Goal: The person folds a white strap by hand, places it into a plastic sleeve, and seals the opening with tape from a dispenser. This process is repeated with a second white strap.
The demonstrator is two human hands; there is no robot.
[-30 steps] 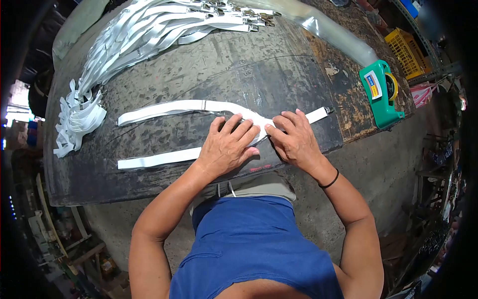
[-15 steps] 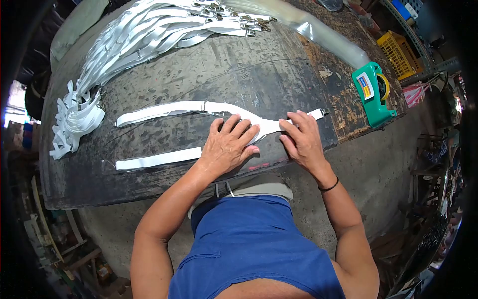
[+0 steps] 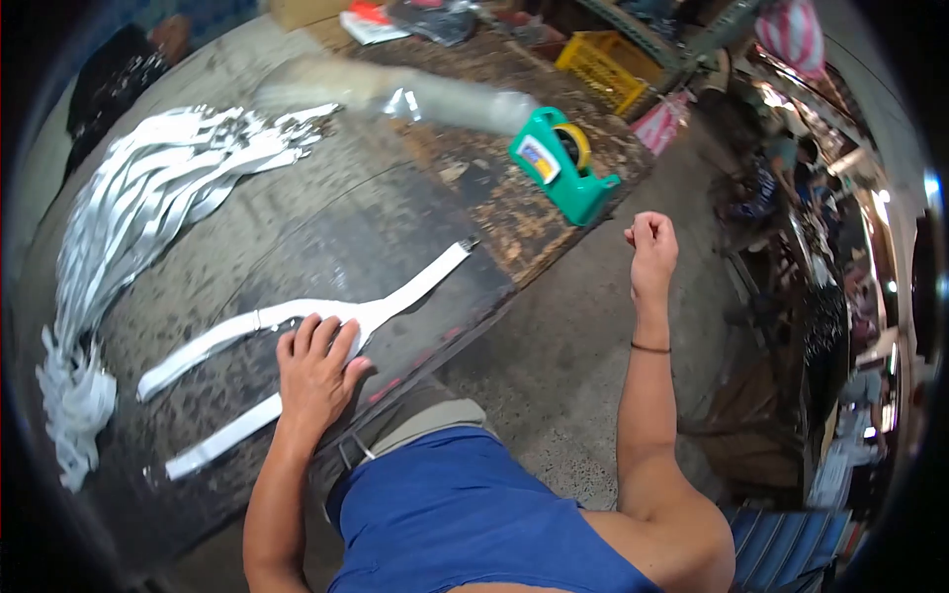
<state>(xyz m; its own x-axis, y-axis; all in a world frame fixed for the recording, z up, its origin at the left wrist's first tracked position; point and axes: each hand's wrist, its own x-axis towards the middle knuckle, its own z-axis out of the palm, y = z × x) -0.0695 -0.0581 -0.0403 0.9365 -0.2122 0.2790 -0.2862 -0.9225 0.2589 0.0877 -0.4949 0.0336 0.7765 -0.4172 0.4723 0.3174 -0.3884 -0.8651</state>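
Observation:
White Y-shaped suspenders (image 3: 410, 294) lie spread on the dark worktop, with a metal clip at the right end. My left hand (image 3: 318, 374) rests on them with fingers spread, covering part of the fork where the two straps part. Off the table's right edge, my right hand (image 3: 652, 255) is raised with its fingers curled closed; anything inside them is hidden. Nearest to it is a green tape dispenser (image 3: 559, 178) with a yellow-rimmed roll, standing apart from the hand on the table corner.
A heap of white suspenders (image 3: 148, 198) with metal clips lies at the left. Behind the dispenser runs a long clear plastic roll (image 3: 445, 104). A yellow crate (image 3: 603, 71) stands beyond the table, and people (image 3: 791, 163) sit in the right background.
My right hand has left the suspenders, swung out to the right past the table edge and closed. My left hand stays on the fork. The view has turned rightward.

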